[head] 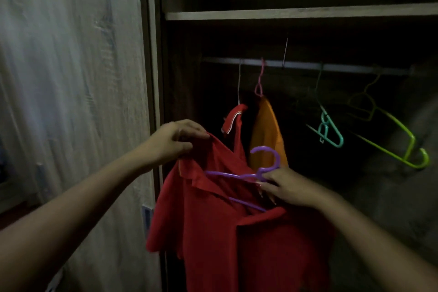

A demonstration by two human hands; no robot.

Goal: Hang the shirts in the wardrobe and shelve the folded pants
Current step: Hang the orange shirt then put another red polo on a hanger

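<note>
Left hand (pixel 176 140) pinches the red polo shirt (pixel 213 220) collar, right hand (pixel 284 187) grips the purple plastic hanger (pixel 263 168) — threading step; next, probably hook onto the metal rail (pixel 308 65).

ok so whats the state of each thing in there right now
red shirt: held up, hanger partly in its collar
purple hanger: off the rail
left hand: gripping shirt collar
right hand: gripping purple hanger
orange shirt: hanging on rail
teal hanger: hanging, empty
green hanger: hanging, empty
</note>
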